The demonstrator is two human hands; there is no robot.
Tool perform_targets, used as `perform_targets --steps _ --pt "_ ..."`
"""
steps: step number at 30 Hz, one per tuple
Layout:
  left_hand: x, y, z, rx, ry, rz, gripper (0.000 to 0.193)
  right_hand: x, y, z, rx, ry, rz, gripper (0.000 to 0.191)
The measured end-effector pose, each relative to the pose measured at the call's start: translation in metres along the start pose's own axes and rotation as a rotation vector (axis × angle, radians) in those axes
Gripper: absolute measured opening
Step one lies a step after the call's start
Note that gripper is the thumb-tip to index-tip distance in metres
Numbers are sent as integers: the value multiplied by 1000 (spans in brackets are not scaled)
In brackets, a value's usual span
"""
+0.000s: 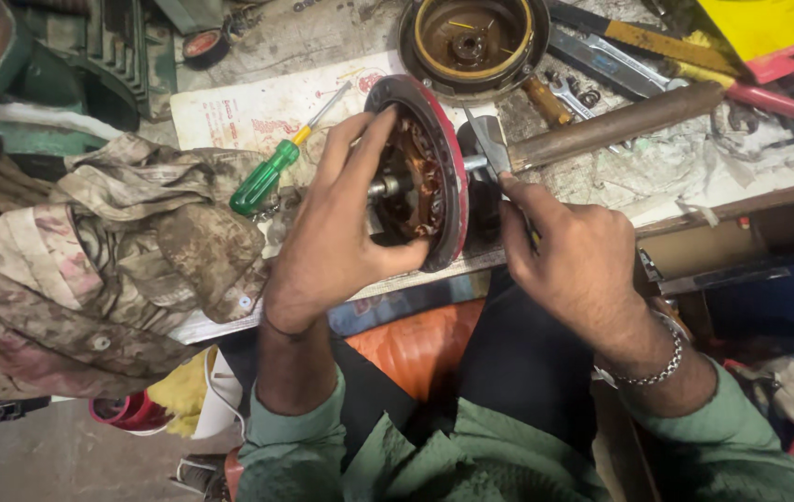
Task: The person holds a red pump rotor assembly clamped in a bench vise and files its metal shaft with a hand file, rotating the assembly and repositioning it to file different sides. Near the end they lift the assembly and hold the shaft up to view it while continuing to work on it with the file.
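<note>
Left hand (337,237) is gripping one red-rimmed motor housing (420,177) on edge, fingers curled over its rim. Right hand (569,260) is closing around one metal tool (490,144) at the shaft; one green screwdriver (271,172) is lying on the table (657,177).

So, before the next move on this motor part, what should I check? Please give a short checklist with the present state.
1. Left hand holds the round motor part by its rim: ok.
2. Part stands on edge on the bench: ok.
3. Right hand has a firm grip on the metal tool: cannot tell.
4. Tool tip sits at the shaft: cannot tell, hidden behind the part.
5. Screwdriver within reach, left of the part: ok.
6. Bench space around the part: not ok, rags and tools crowd it.
</note>
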State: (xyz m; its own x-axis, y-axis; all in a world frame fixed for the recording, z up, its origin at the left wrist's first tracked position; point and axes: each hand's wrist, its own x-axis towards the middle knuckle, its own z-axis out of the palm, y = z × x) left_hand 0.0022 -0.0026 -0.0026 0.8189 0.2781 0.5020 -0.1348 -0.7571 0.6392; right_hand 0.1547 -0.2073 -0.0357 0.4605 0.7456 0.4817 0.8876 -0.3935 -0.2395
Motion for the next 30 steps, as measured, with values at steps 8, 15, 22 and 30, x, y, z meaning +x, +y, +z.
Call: perform_targets --steps 8,15,22,30 --pt "2 4 -2 61 81 -9 94 4 -12 -24 2 -55 18 28" --pt "1 4 1 53 101 -36 94 4 -18 -30 -26 -137 83 29" --pt "1 5 2 117 92 -47 98 15 -29 -40 2 -70 50 28" --pt "-3 7 -13 38 8 -17 101 11 -7 -31 129 -5 53 30"
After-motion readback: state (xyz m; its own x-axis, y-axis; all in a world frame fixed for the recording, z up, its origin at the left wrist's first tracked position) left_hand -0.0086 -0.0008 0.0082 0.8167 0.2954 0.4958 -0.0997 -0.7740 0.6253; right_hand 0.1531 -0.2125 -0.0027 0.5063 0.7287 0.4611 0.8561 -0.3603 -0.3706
